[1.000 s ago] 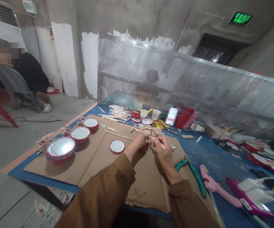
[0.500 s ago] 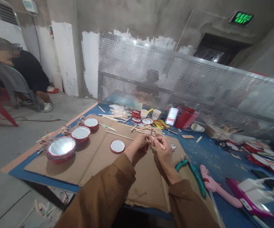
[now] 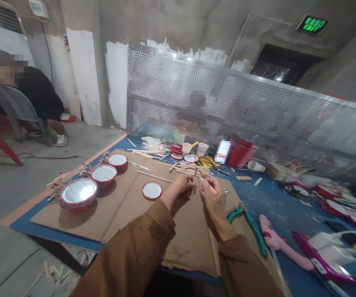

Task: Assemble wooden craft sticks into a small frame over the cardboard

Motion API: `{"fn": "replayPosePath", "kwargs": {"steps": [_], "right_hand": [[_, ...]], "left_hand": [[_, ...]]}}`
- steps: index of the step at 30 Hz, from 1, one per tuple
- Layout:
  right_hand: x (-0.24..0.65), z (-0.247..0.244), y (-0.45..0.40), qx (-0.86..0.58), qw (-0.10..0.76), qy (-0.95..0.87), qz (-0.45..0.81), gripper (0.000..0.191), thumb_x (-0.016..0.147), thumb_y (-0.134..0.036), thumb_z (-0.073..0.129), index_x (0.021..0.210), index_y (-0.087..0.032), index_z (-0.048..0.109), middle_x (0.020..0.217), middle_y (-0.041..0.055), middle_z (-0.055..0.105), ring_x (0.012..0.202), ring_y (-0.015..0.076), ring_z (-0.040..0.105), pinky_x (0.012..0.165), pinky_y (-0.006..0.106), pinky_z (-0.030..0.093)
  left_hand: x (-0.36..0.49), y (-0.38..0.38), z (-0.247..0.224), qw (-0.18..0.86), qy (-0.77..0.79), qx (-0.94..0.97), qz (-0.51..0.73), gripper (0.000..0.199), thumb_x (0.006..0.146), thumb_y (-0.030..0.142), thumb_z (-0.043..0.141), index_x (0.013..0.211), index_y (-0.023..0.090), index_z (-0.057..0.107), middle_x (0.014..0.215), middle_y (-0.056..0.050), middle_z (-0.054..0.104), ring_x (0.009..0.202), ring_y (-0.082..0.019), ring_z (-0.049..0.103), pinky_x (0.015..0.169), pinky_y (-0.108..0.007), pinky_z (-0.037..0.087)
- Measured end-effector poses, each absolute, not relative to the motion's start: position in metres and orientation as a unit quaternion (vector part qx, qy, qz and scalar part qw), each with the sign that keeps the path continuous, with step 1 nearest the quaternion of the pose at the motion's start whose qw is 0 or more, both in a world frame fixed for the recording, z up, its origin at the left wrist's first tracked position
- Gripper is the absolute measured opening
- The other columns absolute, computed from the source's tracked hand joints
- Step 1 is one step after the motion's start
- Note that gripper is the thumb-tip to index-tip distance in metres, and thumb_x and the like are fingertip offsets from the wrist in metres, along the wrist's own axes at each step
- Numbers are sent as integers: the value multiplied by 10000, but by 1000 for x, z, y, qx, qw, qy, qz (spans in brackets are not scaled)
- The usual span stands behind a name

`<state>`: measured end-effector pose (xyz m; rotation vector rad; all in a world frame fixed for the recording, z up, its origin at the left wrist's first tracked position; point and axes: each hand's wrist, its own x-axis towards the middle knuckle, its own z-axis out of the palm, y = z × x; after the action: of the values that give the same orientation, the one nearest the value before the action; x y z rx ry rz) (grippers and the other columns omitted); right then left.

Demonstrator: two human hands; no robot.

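Observation:
My left hand [image 3: 183, 186] is closed in a pinch on a short wooden stick [image 3: 195, 172] that stands nearly upright between the fingertips. Just to its right, my right hand [image 3: 212, 193] is also closed, its fingertips pressed round something too small to make out, a little apart from the stick. Both hands are above a cardboard sheet [image 3: 128, 206]. A round white disc with a red rim [image 3: 152, 190] lies flat left of my left hand. Loose wooden sticks [image 3: 190, 168] are spread just beyond the hands.
Several stacked red-rimmed discs [image 3: 78, 194] stand at the left. Teal-handled pliers [image 3: 252, 229], a pink glue gun [image 3: 281, 245] and a purple power strip [image 3: 322, 258] lie at the right. Paper cups [image 3: 202, 149] and a red bottle [image 3: 239, 153] stand behind. A perforated metal panel [image 3: 242, 103] borders the table.
My right hand has turned slightly and its fingertips have drawn a little away from the stick. My left hand keeps its hold. The view has shifted very slightly.

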<state>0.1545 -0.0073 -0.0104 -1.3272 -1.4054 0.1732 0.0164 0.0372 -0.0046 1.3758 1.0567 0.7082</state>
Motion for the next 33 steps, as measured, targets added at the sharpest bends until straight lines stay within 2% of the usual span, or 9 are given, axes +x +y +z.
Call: {"fn": "replayPosePath", "kwargs": {"steps": [7, 15, 19, 25, 33], "right_hand": [[147, -5, -12, -526, 568, -627, 92, 341, 863, -554, 585, 757, -234, 639, 735, 45, 697, 742, 221, 611, 713, 343, 498], [144, -6, -10, -522, 549, -645, 95, 326, 867, -537, 587, 767, -232, 642, 693, 41, 680, 734, 224, 607, 708, 338, 490], [146, -8, -7, -528, 532, -658, 68, 324, 858, -542, 576, 766, -238, 639, 710, 51, 695, 723, 229, 606, 701, 342, 482], [155, -9, -7, -565, 534, -627, 54, 316, 855, -532, 572, 778, -235, 648, 715, 50, 706, 728, 226, 614, 726, 344, 469], [147, -7, -9, -518, 555, -645, 82, 309, 870, -515, 601, 783, -227, 671, 744, 50, 706, 729, 219, 613, 706, 339, 490]], "left_hand": [[17, 40, -8, 604, 433, 591, 314, 140, 898, 144, 593, 774, 164, 530, 450, 64, 507, 352, -85, 503, 459, -183, 462], [16, 38, -5, 598, 441, 593, 310, 144, 901, 73, 507, 791, 162, 536, 438, 66, 498, 351, -88, 500, 457, -186, 469], [16, 42, -10, 607, 431, 588, 316, 103, 899, 158, 606, 801, 150, 572, 436, 66, 494, 357, -83, 501, 454, -181, 475], [16, 46, -14, 618, 438, 571, 316, 188, 901, 241, 691, 800, 161, 554, 439, 79, 496, 352, -70, 488, 451, -186, 490], [16, 42, -10, 602, 440, 586, 316, 121, 924, 117, 561, 810, 156, 549, 442, 69, 507, 373, -83, 515, 482, -213, 526]]}}
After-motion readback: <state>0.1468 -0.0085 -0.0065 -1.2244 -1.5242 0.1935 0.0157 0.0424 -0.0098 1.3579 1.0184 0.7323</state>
